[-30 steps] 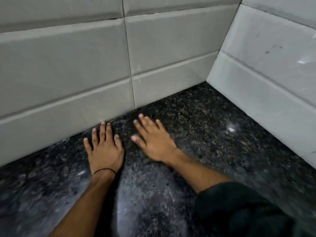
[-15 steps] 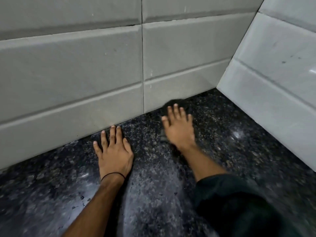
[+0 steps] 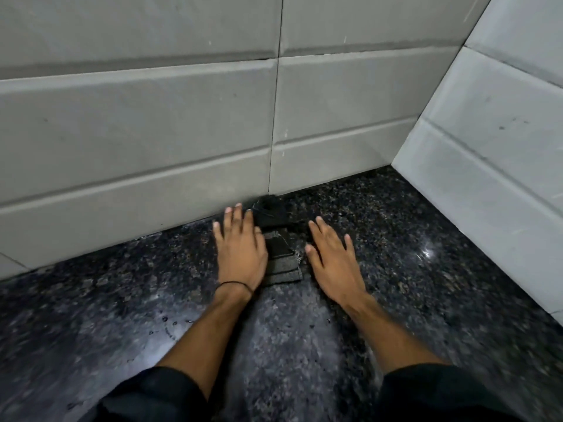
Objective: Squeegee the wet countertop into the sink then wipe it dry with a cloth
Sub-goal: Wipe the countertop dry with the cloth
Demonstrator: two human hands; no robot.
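Observation:
A dark folded cloth [image 3: 281, 257] lies on the black speckled countertop [image 3: 411, 239], close to the foot of the back tiled wall. My left hand [image 3: 240, 251] rests flat with fingers spread, its right edge over the cloth's left side. My right hand [image 3: 332, 263] lies flat just right of the cloth, thumb near its frayed corner. Neither hand's fingers curl around the cloth. The counter shines wet, with a few droplets [image 3: 166, 324] at the lower left. No squeegee or sink is in view.
Grey tiled back wall [image 3: 152, 132] runs along the far edge of the counter. A white tiled side wall [image 3: 487, 147] closes the corner at the right. My dark sleeves sit at the bottom of the view.
My right hand swept toward the back wall with the cloth under it, then slid off to the right. The cloth now lies exposed between both hands. My left hand stayed flat by the wall.

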